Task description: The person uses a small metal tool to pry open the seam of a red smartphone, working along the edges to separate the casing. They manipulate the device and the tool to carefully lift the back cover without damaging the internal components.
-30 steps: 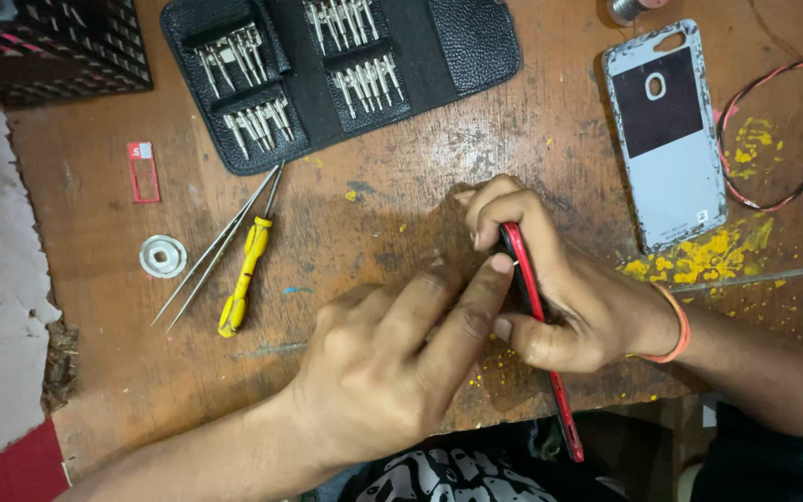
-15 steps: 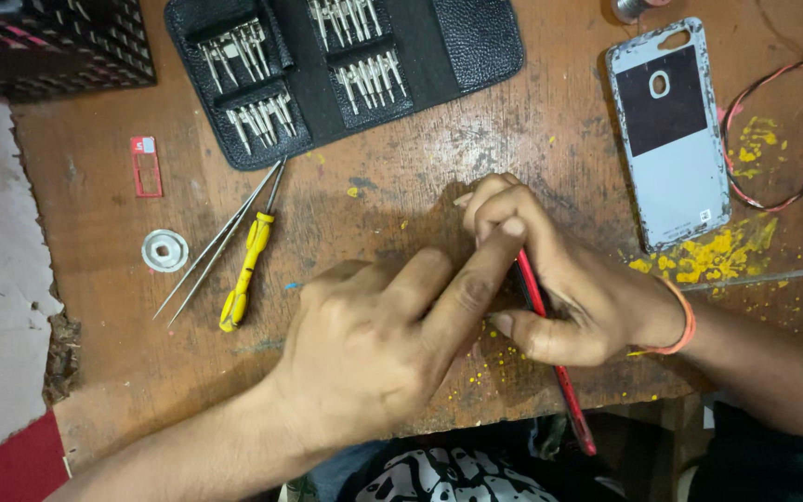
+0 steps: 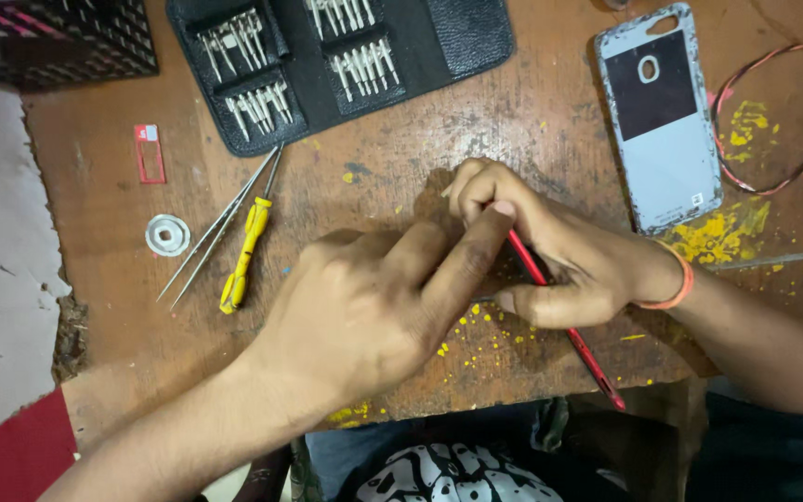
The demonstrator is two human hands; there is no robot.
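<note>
Gripping: right hand (image 3: 569,256) pinches a red tool (image 3: 564,325), fingers closed around its shaft, near the worktop's (image 3: 420,167) front edge.
Left hand (image 3: 374,307): fingers narrow, pressed down against the right fingertips; anything beneath is hidden.
Left side: yellow screwdriver (image 3: 243,256), tweezers (image 3: 220,228).
Far right corner: phone shell (image 3: 662,121).

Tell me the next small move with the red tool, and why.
Probably keep the left hand pressing down and ease the red tool in the right hand slightly further under the fingers. The tool's tip is hidden beneath both hands, so what it works on cannot be seen; a small, steady push seems safest.
</note>
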